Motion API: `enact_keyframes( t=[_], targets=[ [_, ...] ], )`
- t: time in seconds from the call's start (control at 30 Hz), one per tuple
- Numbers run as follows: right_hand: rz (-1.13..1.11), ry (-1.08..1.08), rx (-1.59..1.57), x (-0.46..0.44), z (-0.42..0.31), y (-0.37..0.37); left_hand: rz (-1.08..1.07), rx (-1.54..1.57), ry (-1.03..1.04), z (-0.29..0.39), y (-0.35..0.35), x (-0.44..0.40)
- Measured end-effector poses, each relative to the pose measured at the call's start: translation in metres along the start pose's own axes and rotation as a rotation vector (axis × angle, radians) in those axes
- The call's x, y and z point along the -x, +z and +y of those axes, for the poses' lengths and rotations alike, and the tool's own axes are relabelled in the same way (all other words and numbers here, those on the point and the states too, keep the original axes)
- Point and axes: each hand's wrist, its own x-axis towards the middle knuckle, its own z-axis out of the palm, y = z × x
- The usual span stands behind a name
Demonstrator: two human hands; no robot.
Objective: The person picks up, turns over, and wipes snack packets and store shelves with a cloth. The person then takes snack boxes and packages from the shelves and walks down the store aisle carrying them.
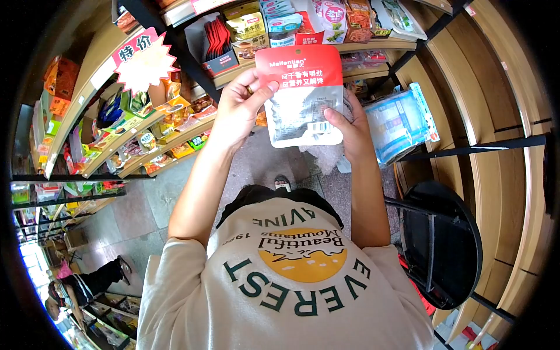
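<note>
A snack packet (300,96) with a red top and a silver lower part is held upright between both hands, in front of the shelves. My left hand (240,105) pinches its upper left edge, thumb on the face. On the other side, my right hand (345,125) grips the lower right edge, its thumb near the barcode. The remaining fingers of both hands are partly hidden behind the packet.
Shelves of packaged snacks (251,35) stand ahead and at the left, with a price sign (146,64). At right are wooden shelves (501,233), a blue-white package (399,125) and a black round stool (446,245). Another person (96,280) is at the lower left.
</note>
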Motion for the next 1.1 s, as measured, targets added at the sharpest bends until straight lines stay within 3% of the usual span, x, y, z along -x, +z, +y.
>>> enact_keyframes(
  t=[1.1],
  targets=[
    [-0.019, 0.029, 0.034, -0.0037, 0.0094, 0.0025, 0.026, -0.023, -0.017, -0.0022, -0.0078, 0.0022]
  ],
)
